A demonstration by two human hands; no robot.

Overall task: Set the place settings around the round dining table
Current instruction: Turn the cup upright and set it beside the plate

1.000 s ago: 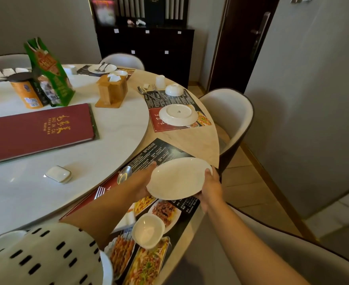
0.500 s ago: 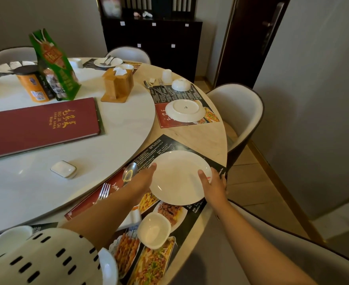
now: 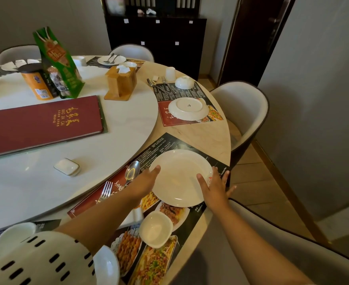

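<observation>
Two hands flank the white plate [image 3: 180,177], which sits flat, or very nearly so, on the printed placemat [image 3: 169,144] near the table [image 3: 220,136] edge, so the step in hand looks like seating this setting's plate. The right hand [image 3: 214,186] has its fingers [image 3: 215,173] spread straight and released past the plate's right rim, with only the thumb resting on the plate. The left hand [image 3: 146,179] lays its thumb on the left rim; its other fingers are hidden, so I cannot tell whether they grasp the rim from beneath. A spoon [image 3: 132,171] lies just outside the left fingers and a fork [image 3: 106,190] farther out the same way, while a small bowl [image 3: 156,229] sits behind both sets of fingers, toward the person. Next, I judge, both hands should slip away from the rim without dragging the plate, then the bowl could be brought to its spot.
</observation>
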